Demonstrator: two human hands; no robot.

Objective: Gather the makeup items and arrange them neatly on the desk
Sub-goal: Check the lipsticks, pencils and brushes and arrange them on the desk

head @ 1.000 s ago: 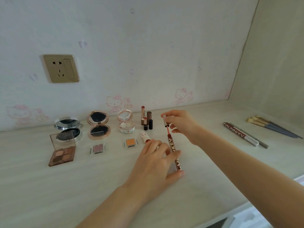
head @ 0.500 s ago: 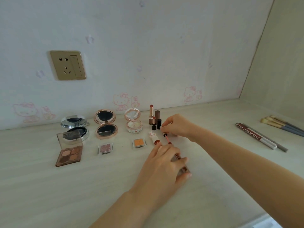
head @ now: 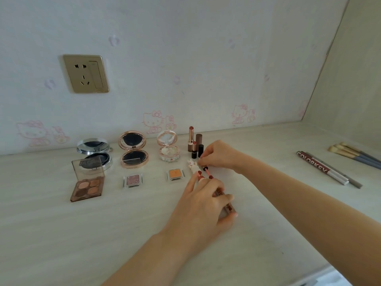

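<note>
My left hand [head: 204,205] grips a brown patterned lip gloss tube [head: 229,207] that lies on the desk [head: 51,234]. Just behind it, my right hand [head: 218,154] pinches the cap of the tube's applicator wand [head: 207,171], whose thin pink stem points down toward the tube's mouth. A white bunny lipstick [head: 191,165] lies beside my left fingertips. Upright lipsticks [head: 192,141] stand behind my right hand. To the left sit three open compacts [head: 133,150], a four-pan eyeshadow palette [head: 87,187], a pink single shadow [head: 133,180] and an orange one [head: 175,174].
At the right lie a Colorkey pen with a grey pencil [head: 323,169] and several makeup brushes [head: 354,154]. A wall socket [head: 85,73] is on the back wall. A side wall [head: 350,79] closes the desk at the right, and the desk's front edge runs at bottom right.
My right hand has come down from above the desk with the wand, which is now low beside the tube. My left hand has kept its hold on the tube.
</note>
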